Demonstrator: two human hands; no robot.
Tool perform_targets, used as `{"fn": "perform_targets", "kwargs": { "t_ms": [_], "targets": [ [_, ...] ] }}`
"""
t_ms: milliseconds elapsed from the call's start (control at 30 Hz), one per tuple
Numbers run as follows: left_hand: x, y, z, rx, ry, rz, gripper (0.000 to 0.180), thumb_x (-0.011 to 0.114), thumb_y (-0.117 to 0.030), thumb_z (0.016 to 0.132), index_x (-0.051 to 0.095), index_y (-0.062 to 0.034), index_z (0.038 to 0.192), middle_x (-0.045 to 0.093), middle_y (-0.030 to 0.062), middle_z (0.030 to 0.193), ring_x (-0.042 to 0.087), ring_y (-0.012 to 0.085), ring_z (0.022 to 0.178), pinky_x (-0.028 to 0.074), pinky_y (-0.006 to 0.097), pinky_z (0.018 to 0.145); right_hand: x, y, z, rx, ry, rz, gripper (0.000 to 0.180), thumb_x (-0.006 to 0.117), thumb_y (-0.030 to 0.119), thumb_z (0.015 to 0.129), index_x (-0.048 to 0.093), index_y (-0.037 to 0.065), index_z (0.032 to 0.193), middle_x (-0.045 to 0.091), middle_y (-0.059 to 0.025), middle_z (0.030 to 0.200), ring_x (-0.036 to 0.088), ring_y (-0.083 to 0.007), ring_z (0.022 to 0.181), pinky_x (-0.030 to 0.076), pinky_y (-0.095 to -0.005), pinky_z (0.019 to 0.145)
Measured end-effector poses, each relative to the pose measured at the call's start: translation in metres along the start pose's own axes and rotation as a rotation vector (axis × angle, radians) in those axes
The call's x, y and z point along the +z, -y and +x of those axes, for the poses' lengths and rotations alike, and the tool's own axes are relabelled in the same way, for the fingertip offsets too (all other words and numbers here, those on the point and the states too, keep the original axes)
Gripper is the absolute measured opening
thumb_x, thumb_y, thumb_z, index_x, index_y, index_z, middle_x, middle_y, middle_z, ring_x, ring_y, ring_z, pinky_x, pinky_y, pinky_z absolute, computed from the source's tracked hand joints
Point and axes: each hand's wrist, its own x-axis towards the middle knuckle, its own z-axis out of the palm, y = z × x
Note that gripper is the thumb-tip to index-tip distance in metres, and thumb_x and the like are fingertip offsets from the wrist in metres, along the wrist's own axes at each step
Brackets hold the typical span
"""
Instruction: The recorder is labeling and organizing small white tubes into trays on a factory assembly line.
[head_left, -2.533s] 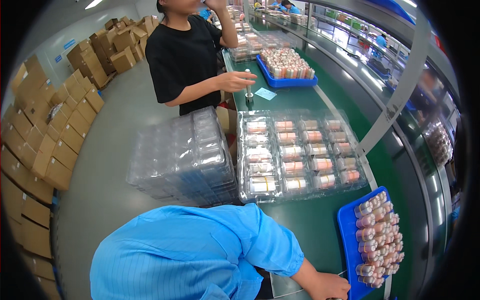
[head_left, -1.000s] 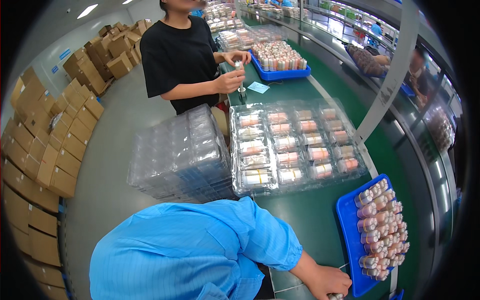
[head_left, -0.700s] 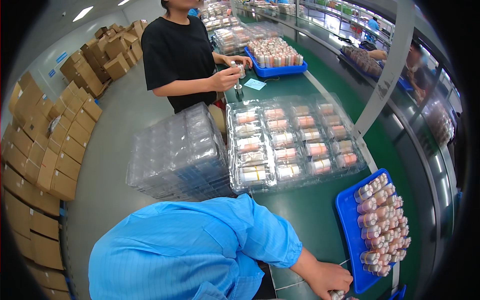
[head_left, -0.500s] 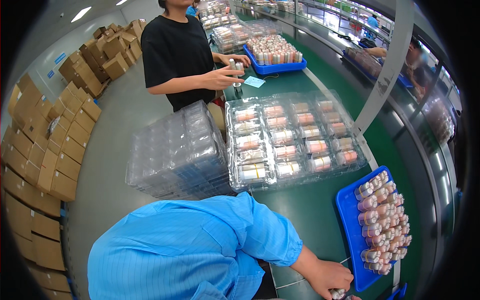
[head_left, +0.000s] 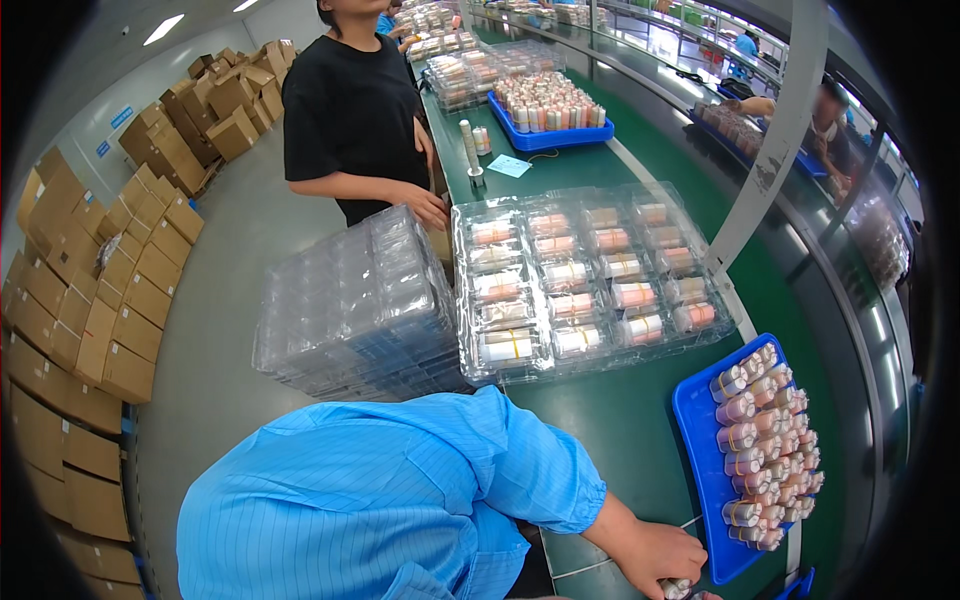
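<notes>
My left hand [head_left: 655, 552], reaching out of a blue sleeve [head_left: 545, 480], is at the lower right with its fingers curled round a small bundle of short silvery-topped cylinders [head_left: 676, 588]. The picture's lower edge cuts off part of this bundle. Just right of the hand is a blue tray [head_left: 697, 450], filled with several rows of similar pink and white cylinders [head_left: 765, 450] in banded bundles. My right hand cannot be made out; only a pinkish sliver shows at the lower edge beside my left fingers, too little to name.
Ahead, a clear plastic blister tray [head_left: 590, 270] holds banded pink and white rolls on the green table [head_left: 600, 400]. Left of it rises a stack of clear trays [head_left: 350, 300]. A co-worker in black [head_left: 350, 110] stands beyond. A white post [head_left: 775, 140] is at the right.
The co-worker has let go of the cylinders, which now stand on the table, and has lowered both hands toward the table edge. My left hand has hardly moved.
</notes>
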Motion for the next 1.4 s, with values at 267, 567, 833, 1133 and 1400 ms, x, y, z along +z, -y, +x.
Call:
{"fn": "perform_targets", "kwargs": {
  "t_ms": [267,567,833,1133,1400],
  "targets": [
    [-0.003,0.001,-0.003,-0.048,0.002,0.059,0.045,0.070,-0.043,0.081,0.059,-0.0044,0.101,0.056,0.0159,0.093,0.056,0.0349,0.089,0.046,0.046,0.075,-0.048,-0.122,0.005,0.341,0.429,-0.061,0.030,0.053,0.025,0.098,0.059,-0.005,0.093,0.063,-0.0107,0.081,0.055,-0.0170,0.067,0.045,-0.0291,0.059],
    [-0.005,-0.004,0.000,-0.024,-0.009,0.007,0.043,0.072,-0.038,0.078,0.060,-0.0036,0.101,0.056,0.0162,0.093,0.056,0.0353,0.088,0.047,0.045,0.075,-0.039,-0.061,0.003,0.063,0.390,-0.125,0.014,0.053,0.013,0.091,0.058,0.001,0.088,0.060,-0.0094,0.078,0.055,-0.0181,0.065,0.047,-0.0310,0.059],
    [-0.004,-0.003,0.000,-0.030,0.007,0.039,0.045,0.071,-0.040,0.079,0.059,-0.0027,0.101,0.056,0.0163,0.093,0.056,0.0346,0.089,0.047,0.045,0.076,-0.025,-0.045,0.003,-0.073,0.278,-0.058,0.014,0.054,0.013,0.090,0.058,0.000,0.084,0.060,-0.0102,0.075,0.054,-0.0190,0.062,0.046,-0.0316,0.058],
    [-0.004,-0.003,0.001,-0.005,-0.011,0.043,0.045,0.069,-0.042,0.081,0.059,-0.0030,0.101,0.055,0.0162,0.093,0.056,0.0347,0.088,0.046,0.045,0.075,-0.009,-0.022,0.004,-0.165,0.126,-0.012,0.018,0.055,0.012,0.091,0.058,0.000,0.078,0.059,-0.0113,0.071,0.053,-0.0204,0.058,0.046,-0.0326,0.056],
    [0.001,-0.003,-0.003,-0.190,0.106,0.059,0.047,0.080,-0.027,0.066,0.059,-0.0032,0.101,0.054,0.0133,0.102,0.054,0.0318,0.100,0.047,0.045,0.081,0.002,-0.005,-0.003,0.065,0.039,0.034,0.031,0.046,0.021,0.102,0.059,-0.005,0.091,0.065,-0.0133,0.085,0.058,-0.0177,0.069,0.048,-0.0289,0.062]
  ]
}}
